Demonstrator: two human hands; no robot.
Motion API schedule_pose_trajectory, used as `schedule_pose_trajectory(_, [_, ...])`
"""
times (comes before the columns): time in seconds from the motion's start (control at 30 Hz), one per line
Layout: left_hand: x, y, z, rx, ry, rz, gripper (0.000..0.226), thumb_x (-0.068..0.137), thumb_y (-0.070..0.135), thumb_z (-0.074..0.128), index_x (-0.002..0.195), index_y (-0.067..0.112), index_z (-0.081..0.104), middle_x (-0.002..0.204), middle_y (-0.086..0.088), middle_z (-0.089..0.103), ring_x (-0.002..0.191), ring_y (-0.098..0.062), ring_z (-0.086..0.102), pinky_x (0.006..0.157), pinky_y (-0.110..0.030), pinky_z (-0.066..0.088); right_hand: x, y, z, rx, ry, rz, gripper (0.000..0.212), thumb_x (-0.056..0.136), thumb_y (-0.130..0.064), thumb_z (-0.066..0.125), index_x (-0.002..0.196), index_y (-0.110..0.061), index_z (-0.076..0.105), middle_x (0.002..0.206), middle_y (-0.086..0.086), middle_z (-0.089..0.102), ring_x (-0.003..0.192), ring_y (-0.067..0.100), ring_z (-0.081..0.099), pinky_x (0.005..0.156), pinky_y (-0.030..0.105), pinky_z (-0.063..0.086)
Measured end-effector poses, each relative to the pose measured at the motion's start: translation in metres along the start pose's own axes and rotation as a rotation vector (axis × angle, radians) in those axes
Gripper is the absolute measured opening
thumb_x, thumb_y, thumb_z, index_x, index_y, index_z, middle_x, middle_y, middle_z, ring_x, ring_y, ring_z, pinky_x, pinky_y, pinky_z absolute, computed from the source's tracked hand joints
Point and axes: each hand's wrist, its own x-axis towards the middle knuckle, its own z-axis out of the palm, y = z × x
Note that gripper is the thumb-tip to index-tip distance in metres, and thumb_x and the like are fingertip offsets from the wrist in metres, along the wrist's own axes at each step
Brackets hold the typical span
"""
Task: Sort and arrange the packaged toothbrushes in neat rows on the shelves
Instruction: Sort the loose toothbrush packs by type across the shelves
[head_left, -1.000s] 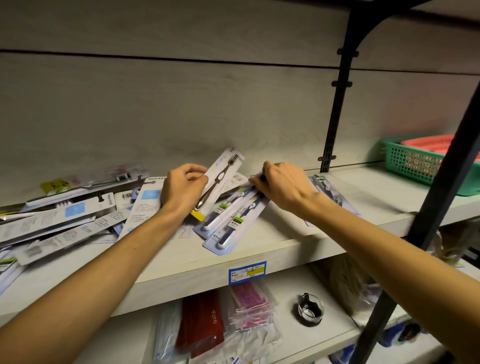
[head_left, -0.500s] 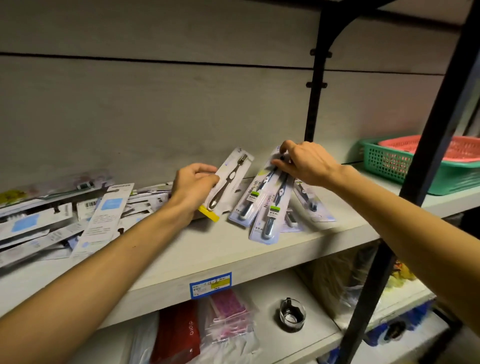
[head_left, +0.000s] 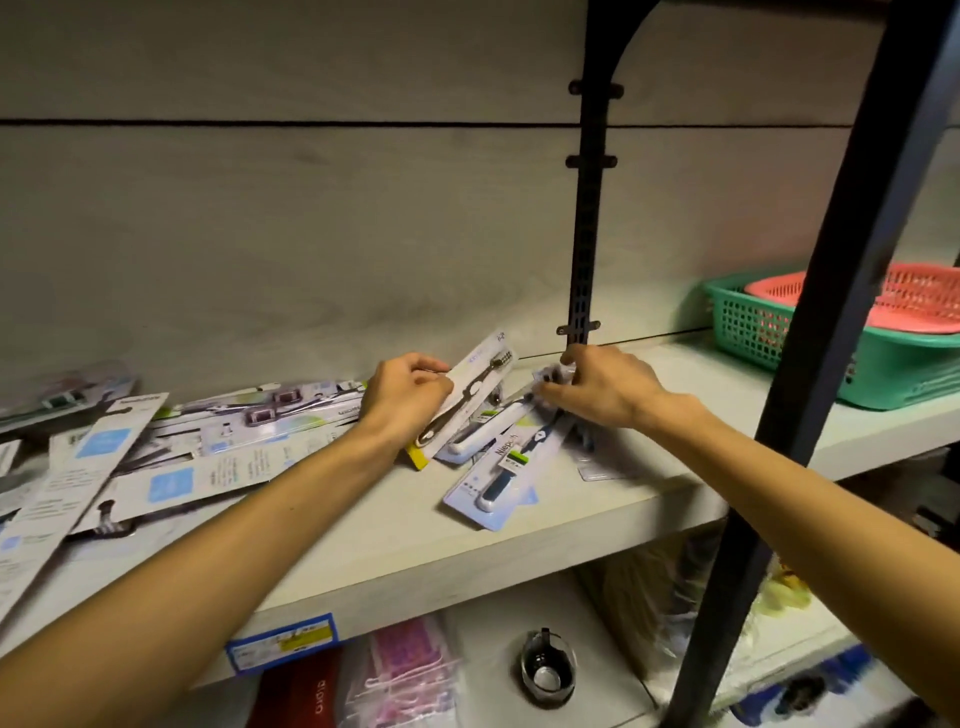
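Note:
My left hand (head_left: 402, 397) grips a white pack with a dark toothbrush and a yellow bottom edge (head_left: 470, 397), tilted up off the pale shelf (head_left: 395, 540). Beside it, my right hand (head_left: 605, 387) pinches the top ends of the light-blue toothbrush packs (head_left: 501, 475), which slope down toward the shelf's front edge. One more clear pack (head_left: 592, 460) lies partly under my right wrist. A loose heap of long white and blue toothbrush packs (head_left: 130, 467) covers the shelf's left part.
A black upright post (head_left: 584, 234) stands at the back wall just behind my right hand, and a black slanted frame bar (head_left: 831, 312) crosses the right foreground. A green basket (head_left: 831, 353) holding a pink basket (head_left: 919, 299) sits far right. The lower shelf holds a glass jar (head_left: 548, 670) and bagged goods.
My right hand has carried the light-blue packs rightward and back toward the black post, and their lower ends now rest on the shelf. My left hand still holds the dark-brush pack.

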Motion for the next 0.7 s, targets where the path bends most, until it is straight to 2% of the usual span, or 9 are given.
schedule_pose_trajectory(0.07, [-0.001, 0.003, 0.003, 0.021, -0.016, -0.003, 0.022, 0.077, 0.014, 0.067, 0.097, 0.018, 0.071, 0.087, -0.003, 0.077, 0.088, -0.024, 0.070, 0.088, -0.036, 0.055, -0.007, 0.003, 0.005, 0.103, -0.059, 0.001, 0.049, 0.081, -0.066, 0.062, 0.107, -0.024, 0.062, 0.102, 0.002, 0.068, 0.088, 0.027, 0.061, 0.068, 0.034, 0.045])
schedule_pose_trajectory(0.1, [-0.002, 0.003, 0.004, 0.017, -0.030, -0.008, 0.021, 0.082, 0.008, 0.066, 0.101, 0.016, 0.070, 0.091, -0.006, 0.077, 0.086, -0.023, 0.071, 0.084, -0.031, 0.056, -0.008, 0.005, 0.008, 0.144, -0.060, -0.002, 0.044, 0.083, -0.060, 0.064, 0.109, -0.024, 0.063, 0.104, 0.002, 0.068, 0.089, 0.026, 0.061, 0.070, 0.035, 0.048])
schedule_pose_trajectory(0.17, [-0.004, 0.004, 0.006, -0.008, -0.058, -0.021, 0.021, 0.088, -0.001, 0.062, 0.106, 0.010, 0.066, 0.092, -0.007, 0.075, 0.071, -0.011, 0.069, 0.064, -0.017, 0.055, -0.009, 0.006, 0.010, 0.215, -0.013, 0.003, 0.036, 0.087, -0.046, 0.065, 0.114, -0.024, 0.064, 0.111, 0.004, 0.069, 0.095, 0.028, 0.063, 0.078, 0.037, 0.052])
schedule_pose_trajectory(0.23, [-0.009, 0.008, 0.009, -0.026, -0.073, -0.031, 0.024, 0.091, -0.004, 0.061, 0.112, 0.007, 0.063, 0.093, -0.007, 0.072, 0.062, -0.005, 0.065, 0.052, -0.013, 0.050, -0.007, 0.007, 0.010, 0.290, 0.054, 0.021, 0.040, 0.088, -0.038, 0.065, 0.124, -0.022, 0.063, 0.121, 0.006, 0.068, 0.105, 0.029, 0.063, 0.086, 0.039, 0.053])
schedule_pose_trajectory(0.3, [-0.014, 0.012, 0.012, -0.046, -0.093, -0.038, 0.026, 0.091, -0.003, 0.061, 0.116, 0.006, 0.061, 0.099, -0.009, 0.073, 0.066, -0.010, 0.066, 0.054, -0.016, 0.052, -0.002, 0.008, 0.010, 0.339, 0.089, 0.044, 0.041, 0.088, -0.031, 0.066, 0.127, -0.019, 0.063, 0.122, 0.006, 0.069, 0.108, 0.030, 0.064, 0.089, 0.038, 0.052])
schedule_pose_trajectory(0.4, [-0.020, 0.016, 0.016, -0.055, -0.117, -0.044, 0.030, 0.091, 0.000, 0.064, 0.120, 0.007, 0.059, 0.109, -0.011, 0.073, 0.079, -0.019, 0.068, 0.066, -0.026, 0.055, 0.006, 0.010, 0.010, 0.357, 0.120, 0.050, 0.031, 0.085, -0.025, 0.068, 0.116, -0.019, 0.071, 0.109, 0.003, 0.074, 0.102, 0.029, 0.066, 0.082, 0.033, 0.052])
schedule_pose_trajectory(0.5, [-0.024, 0.016, 0.023, -0.107, -0.130, -0.076, 0.024, 0.090, 0.002, 0.065, 0.111, 0.013, 0.059, 0.103, -0.008, 0.073, 0.068, -0.012, 0.068, 0.056, -0.020, 0.051, 0.016, 0.010, 0.013, 0.324, 0.139, 0.075, 0.025, 0.085, -0.024, 0.070, 0.110, -0.021, 0.073, 0.106, 0.003, 0.074, 0.100, 0.029, 0.067, 0.081, 0.034, 0.053])
schedule_pose_trajectory(0.6, [-0.027, 0.016, 0.031, -0.127, -0.143, -0.112, 0.019, 0.090, 0.003, 0.064, 0.100, 0.017, 0.059, 0.092, -0.003, 0.073, 0.057, -0.006, 0.067, 0.049, -0.016, 0.047, 0.025, 0.014, 0.013, 0.316, 0.087, 0.112, 0.021, 0.089, -0.026, 0.068, 0.108, -0.022, 0.074, 0.111, 0.005, 0.073, 0.100, 0.028, 0.066, 0.085, 0.038, 0.055])
schedule_pose_trajectory(0.7, [-0.027, 0.016, 0.034, -0.136, -0.151, -0.134, 0.021, 0.091, 0.001, 0.062, 0.106, 0.016, 0.059, 0.089, -0.003, 0.073, 0.057, -0.008, 0.069, 0.049, -0.017, 0.048, 0.030, 0.014, 0.013, 0.430, 0.071, 0.083, 0.023, 0.096, -0.029, 0.058, 0.101, -0.016, 0.076, 0.098, 0.006, 0.074, 0.089, 0.026, 0.066, 0.073, 0.031, 0.048])
